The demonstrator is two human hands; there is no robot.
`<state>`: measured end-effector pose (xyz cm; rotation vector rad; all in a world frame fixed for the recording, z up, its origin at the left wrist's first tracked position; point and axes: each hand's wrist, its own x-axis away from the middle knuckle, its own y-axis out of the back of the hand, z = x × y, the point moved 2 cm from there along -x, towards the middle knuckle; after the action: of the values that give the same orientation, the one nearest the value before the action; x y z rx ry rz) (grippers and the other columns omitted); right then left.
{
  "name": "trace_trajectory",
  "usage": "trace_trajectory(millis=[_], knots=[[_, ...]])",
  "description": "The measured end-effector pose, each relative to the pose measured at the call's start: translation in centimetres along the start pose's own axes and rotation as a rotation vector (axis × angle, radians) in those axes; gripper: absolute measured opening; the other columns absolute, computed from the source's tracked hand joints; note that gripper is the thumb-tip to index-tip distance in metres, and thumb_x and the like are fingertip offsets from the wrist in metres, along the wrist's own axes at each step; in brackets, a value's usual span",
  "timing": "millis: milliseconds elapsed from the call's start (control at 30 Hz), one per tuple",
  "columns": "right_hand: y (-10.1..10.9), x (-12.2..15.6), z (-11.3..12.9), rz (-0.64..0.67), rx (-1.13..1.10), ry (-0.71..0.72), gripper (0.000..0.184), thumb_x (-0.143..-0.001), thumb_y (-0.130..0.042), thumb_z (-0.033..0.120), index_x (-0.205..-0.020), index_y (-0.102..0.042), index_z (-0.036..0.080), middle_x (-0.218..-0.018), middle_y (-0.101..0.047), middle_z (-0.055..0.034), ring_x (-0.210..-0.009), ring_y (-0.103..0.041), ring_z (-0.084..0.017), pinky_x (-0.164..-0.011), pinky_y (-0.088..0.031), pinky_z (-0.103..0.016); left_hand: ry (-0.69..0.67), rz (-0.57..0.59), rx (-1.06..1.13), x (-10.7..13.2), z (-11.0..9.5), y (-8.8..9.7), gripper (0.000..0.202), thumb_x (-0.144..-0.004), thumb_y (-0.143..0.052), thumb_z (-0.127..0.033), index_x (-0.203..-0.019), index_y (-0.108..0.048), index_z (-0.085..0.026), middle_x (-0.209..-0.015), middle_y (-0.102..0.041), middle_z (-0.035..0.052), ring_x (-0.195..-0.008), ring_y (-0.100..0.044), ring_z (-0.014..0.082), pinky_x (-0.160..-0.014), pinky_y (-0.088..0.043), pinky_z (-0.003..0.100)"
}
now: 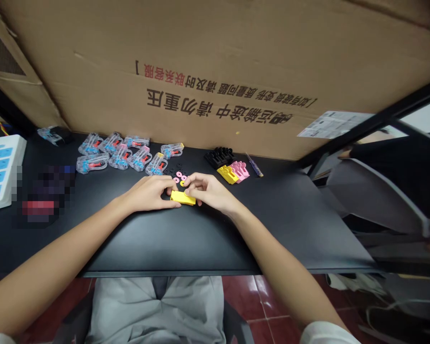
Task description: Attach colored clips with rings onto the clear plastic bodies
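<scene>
My left hand [151,192] is curled, and its fingers pinch the left end of the yellow piece [182,198]. My right hand [208,190] is bent the same way and holds the other end. The yellow piece is flat on the black table [200,239], in the middle of the frame, between my hands.

I think I am putting something together on this piece. The next move needs a steady hold and careful fingertips, because the little rings [179,175] just above my fingers are tiny.

Up and to the right are stacked yellow and pink parts [232,172], black parts [220,155] and a small screwdriver [254,165]. To the upper left lie clear toy shells [122,154] with blue and red inside. A white power strip [0,167] is at the left edge.

The big cardboard box [215,57] at the top has upside-down Chinese writing. The large black words look like "运输途中 请勿重压". Smaller words sit above them, some red. The white label [331,124] is too small to read.
</scene>
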<state>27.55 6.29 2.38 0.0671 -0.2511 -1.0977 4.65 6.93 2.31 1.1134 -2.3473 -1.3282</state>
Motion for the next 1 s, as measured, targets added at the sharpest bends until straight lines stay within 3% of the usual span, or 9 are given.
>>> trace_trajectory(millis=[167, 300, 367, 500, 633, 700, 800, 833, 1000], knots=[[0.2, -0.2, 0.0, 0.048, -0.072, -0.013, 0.031, -0.079, -0.088, 0.035, -0.098, -0.067, 0.02, -0.072, -0.068, 0.0035, -0.057, -0.063, -0.012, -0.056, -0.057, -0.026, -0.001, 0.006, -0.008, 0.0, -0.2, 0.2, 0.035, -0.093, -0.076, -0.056, -0.093, -0.066, -0.022, -0.089, -0.069, 0.0002, -0.076, -0.061, 0.0175, -0.065, -0.035, 0.029], [0.9, -0.3, -0.1, 0.089, -0.068, -0.018, 0.042, -0.08, -0.09, 0.041, -0.108, -0.067, 0.02, -0.077, -0.073, 0.0013, -0.06, -0.067, -0.014, -0.059, -0.061, -0.029, 0.007, -0.018, -0.012, 0.0, -0.2, 0.0, 0.039, -0.092, -0.078, -0.058, -0.089, -0.065, -0.021, -0.086, -0.069, 0.0004, -0.075, -0.062, 0.0179, -0.064, -0.035, 0.029], [1.4, -0.3, -0.1, 0.036, -0.022, 0.008, 0.045, -0.08, -0.091, 0.045, -0.11, -0.069, 0.02, -0.08, -0.074, 0.0002, -0.063, -0.068, -0.015, -0.06, -0.061, -0.03, 0.018, -0.054, 0.029, -0.1, -0.1, -0.2, 0.041, -0.091, -0.08, -0.059, -0.089, -0.065, -0.021, -0.084, -0.069, 0.0005, -0.073, -0.063, 0.0177, -0.064, -0.037, 0.028], [2.5, -0.2, 0.3, -0.051, 0.155, 0.085, 0.041, -0.085, -0.087, 0.05, -0.109, -0.074, 0.019, -0.086, -0.073, -0.0019, -0.064, -0.066, -0.015, -0.059, -0.057, -0.029, -0.013, -0.1, 0.28, -0.3, -0.1, -0.5, 0.044, -0.086, -0.087, -0.056, -0.107, -0.07, -0.021, -0.087, -0.072, 0.001, -0.077, -0.067, 0.0176, -0.072, -0.05, 0.029], [3.1, 0.1, 0.7, -0.115, 0.316, 0.134, 0.041, -0.093, -0.077, 0.056, -0.108, -0.078, 0.018, -0.087, -0.075, -0.0048, -0.063, -0.061, -0.015, -0.056, -0.048, -0.029, -0.011, -0.028, 0.492, -0.6, -0.7, 0.2, 0.034, -0.089, -0.084, -0.05, -0.1, -0.072, -0.019, -0.09, -0.076, 0.0038, -0.084, -0.071, 0.0187, -0.08, -0.056, 0.032], [3.3, 0.3, 1.0, -0.16, 0.382, 0.158, 0.043, -0.098, -0.071, 0.059, -0.106, -0.08, 0.018, -0.089, -0.076, -0.006, -0.065, -0.059, -0.016, -0.058, -0.046, -0.03, 0.022, -0.083, 0.545, -0.6, -0.9, 1.4, 0.031, -0.095, -0.076, -0.049, -0.099, -0.073, -0.018, -0.09, -0.077, 0.0045, -0.082, -0.071, 0.0179, -0.079, -0.056, 0.031], [3.2, 0.6, 1.1, -0.182, 0.514, 0.17, 0.044, -0.098, -0.071, 0.061, -0.104, -0.082, 0.019, -0.079, -0.071, -0.0035, -0.067, -0.056, -0.017, -0.06, -0.04, -0.031, 0.081, -0.267, 0.384, -0.1, -0.4, 4.0, 0.03, -0.099, -0.067, -0.047, -0.094, -0.072, -0.018, -0.086, -0.075, 0.0034, -0.074, -0.066, 0.0152, -0.072, -0.051, 0.028], [3.1, 0.6, 1.0, -0.168, 0.555, 0.177, 0.043, -0.097, -0.073, 0.061, -0.105, -0.083, 0.02, -0.077, -0.068, -0.0023, -0.066, -0.054, -0.017, -0.061, -0.039, -0.031, 0.096, -0.254, 0.283, 0.2, 0.0, 4.7, 0.029, -0.099, -0.066, -0.045, -0.091, -0.071, -0.018, -0.078, -0.072, 0.0015, -0.067, -0.062, 0.014, -0.067, -0.047, 0.027], [2.6, 0.7, 0.7, -0.116, 0.641, 0.284, 0.033, -0.093, -0.08, 0.051, -0.109, -0.083, 0.023, -0.087, -0.066, -0.003, -0.07, -0.055, -0.017, -0.067, -0.043, -0.031, 0.109, 0.036, -0.044, 1.0, 2.9, 5.5, 0.03, -0.094, -0.069, -0.041, -0.073, -0.07, -0.02, -0.06, -0.065, -0.0012, -0.054, -0.053, 0.0127, -0.059, -0.035, 0.027]])
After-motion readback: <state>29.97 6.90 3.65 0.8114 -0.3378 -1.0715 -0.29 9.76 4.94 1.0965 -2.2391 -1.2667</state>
